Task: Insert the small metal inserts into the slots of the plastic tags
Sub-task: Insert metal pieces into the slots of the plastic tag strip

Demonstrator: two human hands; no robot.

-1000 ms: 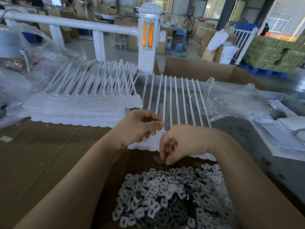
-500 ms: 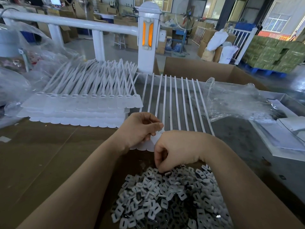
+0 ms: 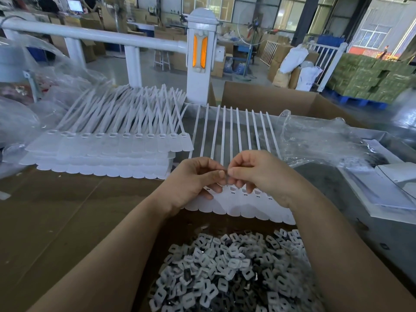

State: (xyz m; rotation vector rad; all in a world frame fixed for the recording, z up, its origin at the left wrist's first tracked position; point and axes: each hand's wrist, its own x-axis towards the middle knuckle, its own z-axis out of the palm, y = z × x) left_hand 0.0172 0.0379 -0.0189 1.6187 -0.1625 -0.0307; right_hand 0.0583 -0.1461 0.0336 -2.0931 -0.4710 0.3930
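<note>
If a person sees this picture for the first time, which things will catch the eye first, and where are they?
First, the two hands meeting at the centre: the left hand and right hand pinch something small together above a strip of white tags. Below them lies a heap of small inserts, and at the left a large stack of tags.

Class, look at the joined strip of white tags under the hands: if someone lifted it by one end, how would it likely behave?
The strip of tags would probably sag, since it looks thin and its long tails are slender. It is likely light for its size. The tails might splay or snag on the plastic bag beside them.
</note>
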